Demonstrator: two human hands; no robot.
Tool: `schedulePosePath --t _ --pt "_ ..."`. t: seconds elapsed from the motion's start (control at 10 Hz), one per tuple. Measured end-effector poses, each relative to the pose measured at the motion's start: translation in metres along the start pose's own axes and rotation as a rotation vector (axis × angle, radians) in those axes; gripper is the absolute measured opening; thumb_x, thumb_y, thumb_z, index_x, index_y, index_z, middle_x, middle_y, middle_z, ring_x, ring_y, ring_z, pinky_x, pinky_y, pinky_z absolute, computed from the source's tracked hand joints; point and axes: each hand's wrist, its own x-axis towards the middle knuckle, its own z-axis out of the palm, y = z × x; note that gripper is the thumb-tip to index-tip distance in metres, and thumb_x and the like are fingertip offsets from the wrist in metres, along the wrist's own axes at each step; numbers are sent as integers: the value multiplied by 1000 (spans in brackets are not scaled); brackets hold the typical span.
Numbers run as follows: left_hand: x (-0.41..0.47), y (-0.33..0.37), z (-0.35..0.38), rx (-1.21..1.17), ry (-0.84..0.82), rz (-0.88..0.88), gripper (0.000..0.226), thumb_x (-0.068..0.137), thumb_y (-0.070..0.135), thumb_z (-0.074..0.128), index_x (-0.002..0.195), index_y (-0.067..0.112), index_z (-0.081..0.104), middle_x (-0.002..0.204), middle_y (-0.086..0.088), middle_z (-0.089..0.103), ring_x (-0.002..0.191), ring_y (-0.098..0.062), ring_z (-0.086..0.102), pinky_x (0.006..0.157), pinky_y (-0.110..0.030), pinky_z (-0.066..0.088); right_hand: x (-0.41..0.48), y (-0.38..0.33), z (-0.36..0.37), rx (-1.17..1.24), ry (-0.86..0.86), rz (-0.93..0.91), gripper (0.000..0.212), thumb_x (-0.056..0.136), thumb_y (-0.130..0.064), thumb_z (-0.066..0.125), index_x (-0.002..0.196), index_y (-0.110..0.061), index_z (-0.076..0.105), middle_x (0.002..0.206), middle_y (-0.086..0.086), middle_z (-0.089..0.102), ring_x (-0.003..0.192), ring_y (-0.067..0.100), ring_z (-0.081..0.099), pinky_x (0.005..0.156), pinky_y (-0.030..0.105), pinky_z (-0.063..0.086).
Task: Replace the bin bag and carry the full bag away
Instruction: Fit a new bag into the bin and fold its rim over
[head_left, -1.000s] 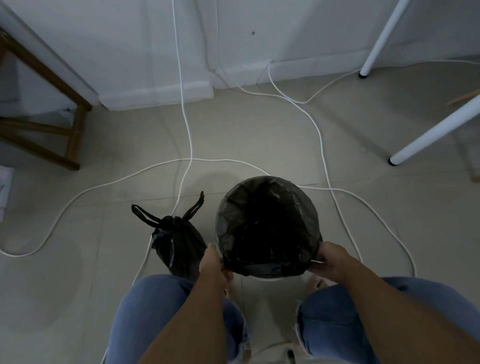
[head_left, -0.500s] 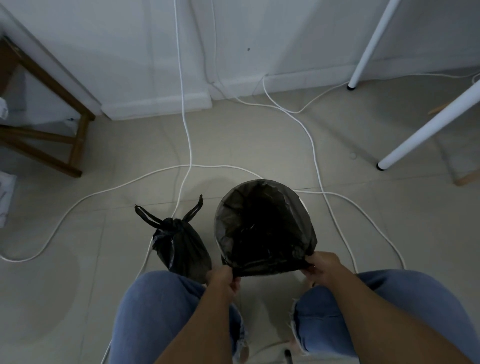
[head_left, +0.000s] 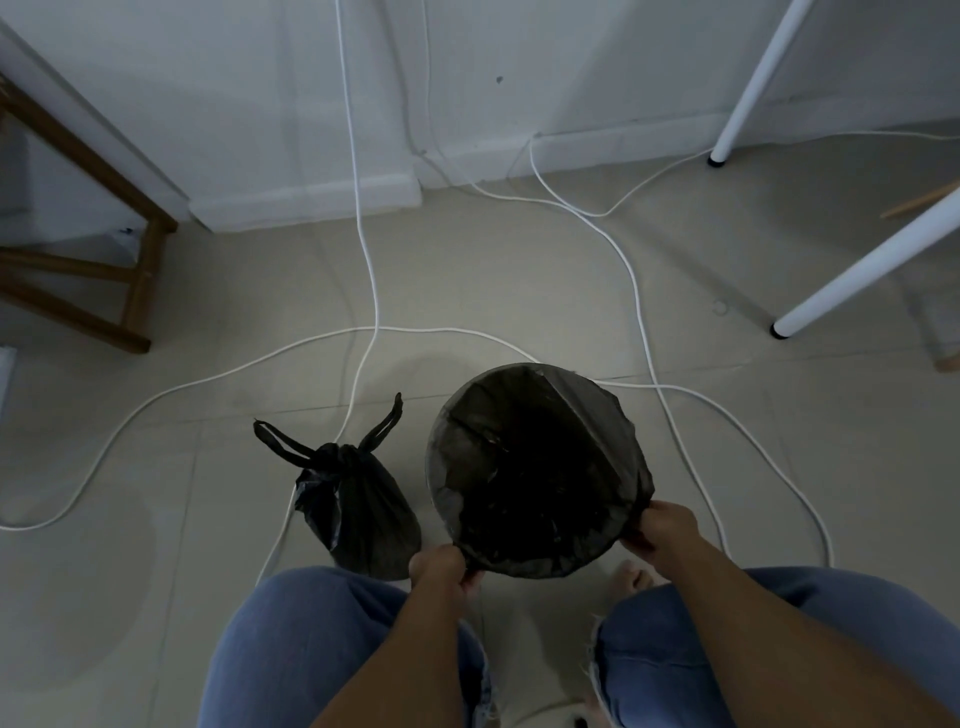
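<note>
Both hands (head_left: 439, 567) (head_left: 664, 527) low, pinching liner (head_left: 540, 558) (near side)

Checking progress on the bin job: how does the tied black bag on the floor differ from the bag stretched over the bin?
The tied bag is knotted shut with its loops sticking up; the bin liner is stretched open. The tied bag stands untouched; the bin liner's near edge is pinched by the left hand and right hand. Both are black plastic.
</note>
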Motion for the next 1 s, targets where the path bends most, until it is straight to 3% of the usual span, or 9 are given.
schedulePosePath --t 0.1,0.2,0.3,0.4,0.5,0.7,0.8,0.9,1.0 --pt "-11 14 0 39 3 63 13 92 5 49 101 8 57 84 -4 56 67 -17 52 63 -33 48 -2 -18 1 17 6 -25 9 89 -4 53 86 -3 61 88 13 60 85 30 56 73 40 46" --pt "-17 45 3 -18 36 216 18 97 15 40 90 11 56 78 0 49 63 -12 46 64 -30 45 -6 -55 5 132 -49 -129 9 87 -16 55 89 -10 62 89 10 60 84 27 55 72 37 46" --pt "-10 77 16 -32 81 388 40 97 21 37 122 -5 55 85 -10 56 66 -16 50 79 -36 44 -9 -88 8 -2 -110 -247 17 92 -29 58 90 -14 65 88 5 65 81 24 59 77 37 46" --pt "-32 101 29 130 42 512 34 96 24 45 106 -2 66 103 -22 65 83 -31 60 77 -31 43 -5 -103 11 -138 -104 -359 13 89 -20 65 77 -15 67 87 11 66 76 24 57 73 35 45" --pt "-31 120 36 304 46 555 29 89 17 54 64 12 66 77 -14 67 73 -26 60 66 -30 47 4 -106 14 -175 -69 -366 18 88 -17 66 70 -14 64 82 12 63 69 22 53 66 31 42" --pt "-11 132 33 498 72 599 24 90 23 60 85 5 74 84 -14 70 87 -28 66 76 -33 52 26 -95 16 -331 48 -359 14 90 -11 60 81 -5 68 91 16 65 79 27 55 72 33 43" --pt "-7 132 35 515 44 614 23 91 29 62 85 11 75 85 -6 70 89 -23 66 83 -33 53 38 -97 17 -634 109 -364 23 91 -9 53 97 4 71 103 22 67 86 32 61 73 33 45" --pt "-12 135 39 524 -18 629 39 92 37 55 77 4 68 80 -8 65 82 -23 61 76 -33 48 40 -109 23 -787 136 -380 27 91 -11 50 103 2 71 114 21 67 104 34 63 79 31 45" --pt "-21 136 46 614 87 801 34 95 36 50 85 7 64 84 -4 60 81 -22 55 66 -30 37 33 -125 29 -703 127 -501 30 92 -25 49 103 -3 66 116 18 65 108 33 60 83 33 42"
